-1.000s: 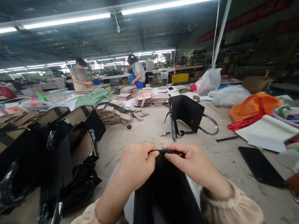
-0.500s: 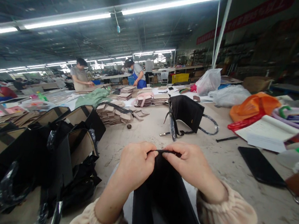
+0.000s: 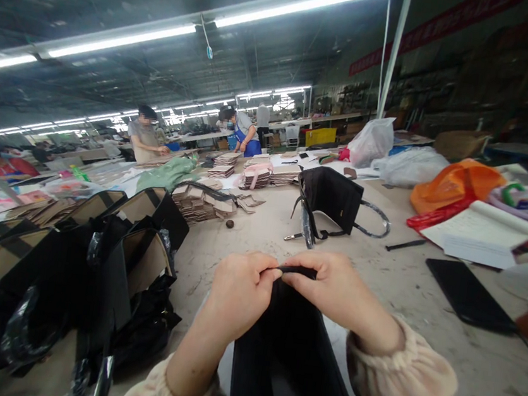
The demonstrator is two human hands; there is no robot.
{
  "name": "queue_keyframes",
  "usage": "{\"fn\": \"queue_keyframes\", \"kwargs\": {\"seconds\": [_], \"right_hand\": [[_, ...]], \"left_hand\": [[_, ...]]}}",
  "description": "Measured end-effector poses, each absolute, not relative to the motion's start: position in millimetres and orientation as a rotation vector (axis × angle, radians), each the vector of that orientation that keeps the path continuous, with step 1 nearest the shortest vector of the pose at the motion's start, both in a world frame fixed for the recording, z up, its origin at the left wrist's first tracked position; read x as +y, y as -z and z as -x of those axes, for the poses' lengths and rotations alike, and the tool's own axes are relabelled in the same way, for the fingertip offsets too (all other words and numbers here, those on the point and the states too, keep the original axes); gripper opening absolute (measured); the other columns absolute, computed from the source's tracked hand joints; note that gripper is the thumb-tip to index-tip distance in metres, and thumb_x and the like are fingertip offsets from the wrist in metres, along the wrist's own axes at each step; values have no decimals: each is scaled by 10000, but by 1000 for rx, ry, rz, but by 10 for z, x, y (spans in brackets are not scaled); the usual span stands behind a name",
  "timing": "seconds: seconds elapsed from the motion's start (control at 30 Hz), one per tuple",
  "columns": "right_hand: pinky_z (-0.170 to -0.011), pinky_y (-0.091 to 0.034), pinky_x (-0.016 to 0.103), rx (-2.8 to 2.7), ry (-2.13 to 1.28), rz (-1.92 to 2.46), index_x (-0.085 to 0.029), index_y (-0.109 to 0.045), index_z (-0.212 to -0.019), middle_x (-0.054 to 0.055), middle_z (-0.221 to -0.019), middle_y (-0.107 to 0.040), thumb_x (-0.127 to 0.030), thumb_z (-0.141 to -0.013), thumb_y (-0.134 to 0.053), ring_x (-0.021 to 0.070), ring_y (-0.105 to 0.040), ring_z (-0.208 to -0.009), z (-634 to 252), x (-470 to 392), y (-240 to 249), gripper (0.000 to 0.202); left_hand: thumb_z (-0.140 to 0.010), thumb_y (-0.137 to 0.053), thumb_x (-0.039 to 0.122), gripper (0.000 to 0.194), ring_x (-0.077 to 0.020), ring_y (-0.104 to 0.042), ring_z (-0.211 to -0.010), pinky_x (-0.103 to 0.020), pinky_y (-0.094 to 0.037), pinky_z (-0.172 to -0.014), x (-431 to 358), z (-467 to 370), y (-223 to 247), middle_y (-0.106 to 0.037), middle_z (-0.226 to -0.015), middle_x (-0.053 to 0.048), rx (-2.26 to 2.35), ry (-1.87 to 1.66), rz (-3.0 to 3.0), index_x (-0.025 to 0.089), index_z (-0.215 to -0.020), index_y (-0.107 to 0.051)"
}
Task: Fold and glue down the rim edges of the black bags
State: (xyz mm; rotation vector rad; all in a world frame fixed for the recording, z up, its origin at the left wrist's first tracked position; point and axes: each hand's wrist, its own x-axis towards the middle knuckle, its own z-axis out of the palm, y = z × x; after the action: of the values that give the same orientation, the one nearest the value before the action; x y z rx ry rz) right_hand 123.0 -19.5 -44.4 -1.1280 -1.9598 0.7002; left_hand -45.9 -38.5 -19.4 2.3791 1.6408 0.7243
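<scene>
A black bag piece (image 3: 294, 354) stands at the table's near edge, its top edge pinched between both hands. My left hand (image 3: 243, 294) grips that edge with thumb and fingers. Close beside it, my right hand (image 3: 336, 292) pinches the same edge, the fingertips of the two hands almost touching. The lower part of the piece runs out of the frame. Beyond the hands, a black bag (image 3: 330, 199) with a plastic-wrapped handle rests on the worktable (image 3: 220, 244).
Several black bags with tan insides (image 3: 143, 254) crowd the left. Stacked tan pieces (image 3: 196, 203) lie behind them. On the right are a black phone (image 3: 470, 294), an open notebook (image 3: 479, 232) and an orange bag (image 3: 456, 185). People work farther back.
The right fingers have shifted slightly along the edge towards the left hand. Otherwise both hands keep their hold, and the view has moved a little.
</scene>
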Motion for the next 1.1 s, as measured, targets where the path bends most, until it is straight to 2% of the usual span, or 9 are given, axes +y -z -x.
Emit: {"fn": "queue_keyframes", "kwargs": {"seconds": [0.13, 0.27, 0.43, 0.63, 0.97, 1.1], "right_hand": [[-747, -450, 258, -1980, -631, 1160, -268, -730, -878, -36, -861, -728, -205, -774, -573, 150, -641, -811, -1228, -211, 424, 199], [-719, -446, 268, -1983, -623, 1214, -270, -730, -857, -27, -809, -724, -240, -788, -567, 158, -629, -760, -1232, -214, 428, 180], [-703, -437, 267, -1986, -624, 1212, -283, -728, -862, -24, -800, -717, -259, -799, -558, 160, -618, -758, -1216, -209, 451, 183], [-679, -430, 269, -1987, -613, 1242, -270, -726, -837, -20, -793, -712, -272, -795, -556, 166, -615, -761, -1226, -210, 427, 176], [-681, -426, 264, -1971, -637, 1237, -268, -718, -824, -34, -765, -706, -276, -800, -556, 153, -613, -726, -1230, -206, 454, 164], [-672, -427, 263, -1964, -653, 1236, -265, -717, -819, -32, -746, -702, -271, -796, -557, 155, -613, -714, -1223, -204, 447, 161]], "left_hand": [[-835, -513, 216, 198, -171, -634, -774, -270, -427, -683, -384, 470, 190, -723, -850, -16, 1624, -752, -2317, 222, -830, -712], [-822, -535, 251, 203, -182, -643, -832, -278, -468, -753, -388, 539, 169, -725, -913, -15, 1499, -756, -2210, 220, -929, -705], [-759, -606, 215, 262, -188, -639, -926, -286, -471, -856, -384, 629, 151, -715, -1006, -10, 1462, -747, -2092, 206, -1008, -687], [-788, -563, 207, 194, -165, -646, -808, -262, -478, -754, -395, 601, 155, -725, -877, 18, 1458, -735, -2078, 216, -920, -705], [-797, -542, 195, 187, -160, -632, -813, -263, -464, -765, -374, 617, 167, -712, -865, 15, 1468, -722, -2090, 222, -903, -694], [-755, -584, 157, 214, -158, -625, -863, -269, -467, -804, -375, 650, 195, -685, -917, 2, 1441, -801, -2082, 213, -957, -629]]}}
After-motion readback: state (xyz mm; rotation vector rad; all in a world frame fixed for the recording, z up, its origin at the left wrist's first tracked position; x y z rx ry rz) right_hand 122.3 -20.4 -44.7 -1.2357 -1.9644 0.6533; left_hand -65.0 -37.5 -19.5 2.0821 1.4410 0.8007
